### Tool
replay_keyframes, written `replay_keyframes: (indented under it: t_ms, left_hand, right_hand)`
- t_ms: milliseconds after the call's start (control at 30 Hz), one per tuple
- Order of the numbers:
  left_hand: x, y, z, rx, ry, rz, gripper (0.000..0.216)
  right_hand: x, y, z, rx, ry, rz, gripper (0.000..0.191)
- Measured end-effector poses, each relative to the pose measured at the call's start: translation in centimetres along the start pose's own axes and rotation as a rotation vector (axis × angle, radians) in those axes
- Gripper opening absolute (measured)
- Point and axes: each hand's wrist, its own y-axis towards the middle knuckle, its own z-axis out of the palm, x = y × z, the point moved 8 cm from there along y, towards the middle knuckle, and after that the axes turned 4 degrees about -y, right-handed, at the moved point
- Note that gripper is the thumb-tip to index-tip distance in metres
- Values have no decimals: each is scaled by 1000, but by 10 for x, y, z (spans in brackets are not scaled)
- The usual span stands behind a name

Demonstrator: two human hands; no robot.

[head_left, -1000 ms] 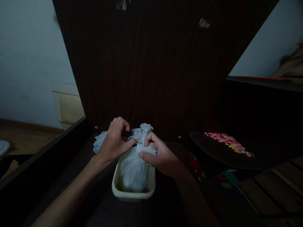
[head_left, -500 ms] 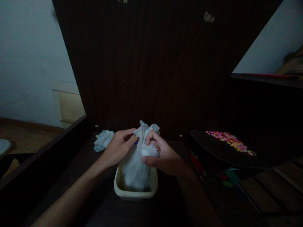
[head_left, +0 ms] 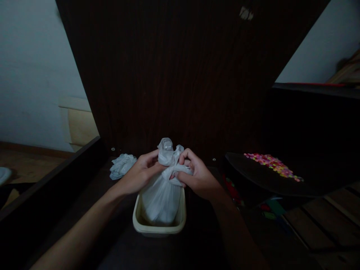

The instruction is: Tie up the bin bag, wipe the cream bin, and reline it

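A white plastic bag [head_left: 161, 200] stands in a small cream bin [head_left: 159, 228] on a dark surface in front of me. Its top is gathered into a bunch [head_left: 166, 148] above the rim. My left hand [head_left: 140, 173] pinches the bunched neck from the left. From the right, my right hand [head_left: 197, 175] has its fingers curled around the same neck. Both hands meet at the bag's top.
A crumpled white bag [head_left: 122, 165] lies behind my left hand. A dark wooden panel [head_left: 180, 75] rises just behind the bin. To the right a dark tray [head_left: 267, 176] holds a heap of small coloured pieces [head_left: 272, 165]. A dark rail [head_left: 50, 180] runs along the left.
My left hand moved from over the crumpled bag onto the neck of the bag in the bin. Both hands gathered the bag's top and raised it a little.
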Motion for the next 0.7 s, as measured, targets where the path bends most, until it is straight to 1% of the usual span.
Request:
replay_keyframes:
  t_ms: [67, 133, 200, 267, 333, 400, 500, 567, 633, 700]
  left_hand:
    - [5, 1, -3, -65, -78, -10, 31]
    - [14, 1, -8, -149, -139, -35, 50]
    - [20, 2, -15, -243, -147, -31, 61]
    - [21, 2, -22, -312, -107, 8, 61]
    - [18, 2, -26, -339, -34, 63, 57]
    - [12, 1, -26, -319, 67, 130, 46]
    - [-1, -2, -23, -286, 281, 228, 23]
    - [-8, -3, -20, -259, 438, 251, 13]
    - [-11, -3, -15, -206, 532, 227, 14]
    - [-11, -3, -10, -131, 549, 175, 21]
  right_hand:
    - [5, -1, -7, -60, -65, -66, 28]
    - [10, -3, -12, -119, -157, -120, 29]
    - [13, -5, -13, -157, -251, -148, 29]
    - [13, -7, -11, -179, -341, -166, 28]
    - [13, -7, -9, -198, -424, -186, 26]
    - [12, -7, -8, -218, -486, -205, 25]
    - [13, -5, -6, -218, -512, -229, 23]
    - [15, -4, -5, -208, -523, -250, 22]
    - [18, -5, -5, -202, -556, -275, 22]
    - [23, -6, -5, -202, -593, -299, 23]
